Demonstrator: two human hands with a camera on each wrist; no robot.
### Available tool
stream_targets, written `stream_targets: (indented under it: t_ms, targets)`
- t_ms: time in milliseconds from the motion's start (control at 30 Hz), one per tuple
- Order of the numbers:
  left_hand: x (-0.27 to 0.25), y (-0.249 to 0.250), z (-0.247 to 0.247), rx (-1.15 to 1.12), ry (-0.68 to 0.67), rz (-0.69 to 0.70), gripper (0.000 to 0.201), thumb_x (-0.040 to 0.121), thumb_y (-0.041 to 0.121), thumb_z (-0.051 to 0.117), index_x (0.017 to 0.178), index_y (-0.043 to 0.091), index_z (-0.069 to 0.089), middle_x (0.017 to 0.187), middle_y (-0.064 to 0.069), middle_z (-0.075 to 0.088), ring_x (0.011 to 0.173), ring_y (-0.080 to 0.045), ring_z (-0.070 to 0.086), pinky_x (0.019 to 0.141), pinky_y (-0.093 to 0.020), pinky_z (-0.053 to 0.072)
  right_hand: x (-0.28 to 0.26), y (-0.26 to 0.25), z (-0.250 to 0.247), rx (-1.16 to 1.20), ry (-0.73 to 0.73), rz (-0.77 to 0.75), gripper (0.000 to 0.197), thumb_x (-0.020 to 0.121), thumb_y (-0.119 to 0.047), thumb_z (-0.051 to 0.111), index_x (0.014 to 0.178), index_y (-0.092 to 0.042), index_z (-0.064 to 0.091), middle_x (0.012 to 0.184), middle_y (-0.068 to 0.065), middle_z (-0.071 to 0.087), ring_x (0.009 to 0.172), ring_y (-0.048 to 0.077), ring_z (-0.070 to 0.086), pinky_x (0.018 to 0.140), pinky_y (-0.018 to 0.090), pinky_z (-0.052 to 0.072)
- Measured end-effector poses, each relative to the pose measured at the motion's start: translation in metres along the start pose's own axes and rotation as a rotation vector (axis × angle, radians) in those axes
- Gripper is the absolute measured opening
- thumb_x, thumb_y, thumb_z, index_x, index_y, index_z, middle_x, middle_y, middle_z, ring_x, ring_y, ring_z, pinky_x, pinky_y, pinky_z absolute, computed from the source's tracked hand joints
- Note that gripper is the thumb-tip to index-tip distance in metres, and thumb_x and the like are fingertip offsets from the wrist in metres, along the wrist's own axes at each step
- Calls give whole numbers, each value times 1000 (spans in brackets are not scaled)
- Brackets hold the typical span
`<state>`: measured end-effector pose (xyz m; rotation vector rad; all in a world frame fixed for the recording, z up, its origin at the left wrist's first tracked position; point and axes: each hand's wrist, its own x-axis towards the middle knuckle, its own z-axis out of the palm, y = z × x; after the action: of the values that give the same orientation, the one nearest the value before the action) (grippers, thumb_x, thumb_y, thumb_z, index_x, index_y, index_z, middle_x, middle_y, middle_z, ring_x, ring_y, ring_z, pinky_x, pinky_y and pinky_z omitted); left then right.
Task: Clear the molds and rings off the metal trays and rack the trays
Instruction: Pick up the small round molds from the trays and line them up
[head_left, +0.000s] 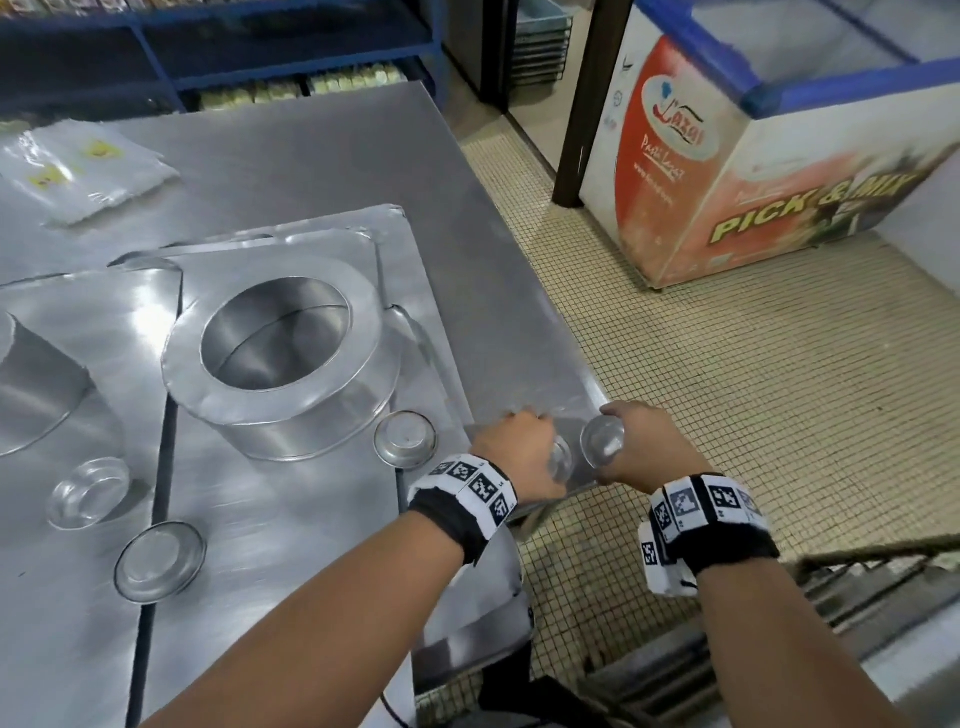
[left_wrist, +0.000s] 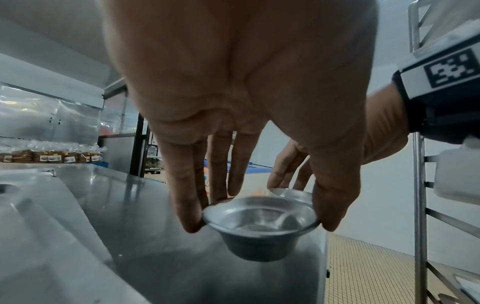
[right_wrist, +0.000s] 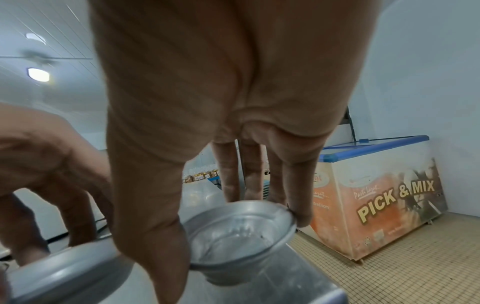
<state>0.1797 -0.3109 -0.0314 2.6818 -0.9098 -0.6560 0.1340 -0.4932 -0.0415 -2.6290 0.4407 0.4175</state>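
Observation:
My left hand (head_left: 511, 447) pinches a small metal cup mold (left_wrist: 261, 226) by its rim, just above the bare steel table near its right front corner. Beside it, my right hand (head_left: 636, 444) pinches a second small cup mold (right_wrist: 240, 232) over the same corner. Two metal trays (head_left: 291, 545) lie side by side on the table. The right tray carries a large round ring mold (head_left: 283, 353), a small cup mold (head_left: 406, 439) and a flat round mold (head_left: 160, 561). On the left tray sit another small cup (head_left: 88, 492) and part of a big ring (head_left: 36, 395).
Clear plastic bags (head_left: 83, 166) lie at the table's back left. A chest freezer (head_left: 727, 156) stands on the tiled floor (head_left: 727, 405) to the right. A metal tray rack (left_wrist: 420, 205) stands close by my right side. Blue shelving (head_left: 234, 52) runs behind the table.

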Motion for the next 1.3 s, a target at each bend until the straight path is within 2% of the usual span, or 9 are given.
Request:
stream_targets:
  t_ms: [100,333,500,633,733,900,1000,1167,1300]
  targets:
    - [14,4,11,36,-1,-2,66,71,53,75,120,12,57,115,-6,56,105,-28,57,83,-45,56,3,8,4,27,31,-48,79,65,-22,89,135,-12,54,122,4,59,105,17,57,94,30,52]
    - [32,6,27,65,0,-16,66,70,49,78,120,12,56,118,-5,52,110,-27,52,84,-45,56,15,16,6,47,16,-69,83,62,-22,90,136,-12,53,125,2,57,111,19,56,96,37,53]
    - [36,5,32,70,1,-33,71,68,48,81,123,13,53,119,-4,49,110,-25,50,83,-42,55,19,18,4,55,-9,-86,83,64,-21,90,137,-12,52,128,2,56,114,18,55,100,34,50]
    - [35,6,33,70,5,-55,72,69,48,81,124,13,52,120,-4,48,112,-26,50,80,-43,57,17,16,3,98,-9,-110,69,65,-16,88,128,-12,59,118,3,57,100,15,55,85,21,45]
    - [34,5,33,58,11,-64,74,69,49,81,126,14,50,121,-3,47,114,-25,49,79,-43,57,17,15,4,108,-13,-105,69,64,-16,89,126,-12,59,116,3,57,96,14,53,81,20,43]
    - [25,1,31,35,46,-18,72,74,49,76,130,13,47,125,-4,48,116,-25,49,89,-41,51,15,10,3,79,-41,-94,91,64,-22,89,144,-14,46,133,3,55,117,18,54,97,26,47]
    - [14,-5,25,18,113,18,62,81,51,67,127,14,50,123,-4,50,113,-24,50,91,-40,51,13,2,2,9,-46,-81,100,57,-30,93,144,-18,45,137,1,51,122,19,51,104,35,46]
    - [-12,-30,6,-50,180,-6,32,91,39,58,113,16,57,110,-2,59,100,-22,59,84,-41,55,9,-26,0,-114,15,-152,69,74,-30,83,136,-22,54,134,3,55,113,20,57,100,39,50]
    - [-43,-65,-7,-80,205,-129,22,90,34,56,101,17,63,102,-4,66,94,-26,64,82,-41,55,9,-65,2,-130,16,-222,50,82,-36,73,128,-25,59,124,-3,62,103,16,63,92,38,52]
